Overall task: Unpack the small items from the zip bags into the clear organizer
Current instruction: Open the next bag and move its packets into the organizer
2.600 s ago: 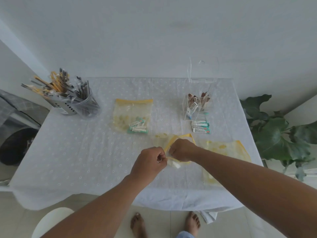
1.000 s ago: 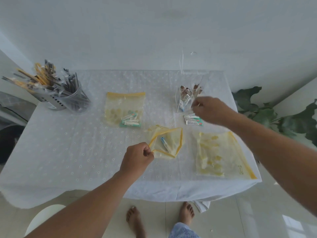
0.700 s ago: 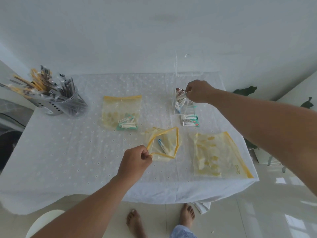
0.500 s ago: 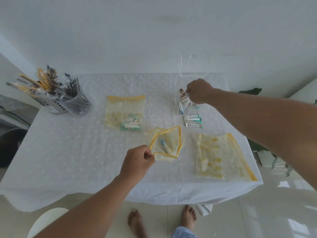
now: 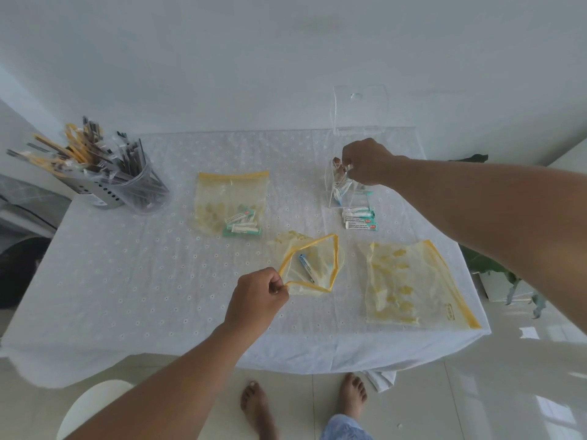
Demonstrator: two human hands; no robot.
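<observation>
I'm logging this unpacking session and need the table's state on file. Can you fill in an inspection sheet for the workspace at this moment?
Surface: table under a white eyelet cloth.
Job's things: open zip bag, blue-ended tube inside; closed zip bag with green tubes; flat zip bag near the right edge; clear organizer holding small packets; loose tubes in front of it.
Clutter: cutlery holders at far left.
Grippers: left hand pinches the open bag's yellow rim; right hand is at the organizer's top, fingers curled on a small packet.
Cables: nothing seen.
Surroundings: white wall, plant at right, tiled floor, bare feet.
</observation>
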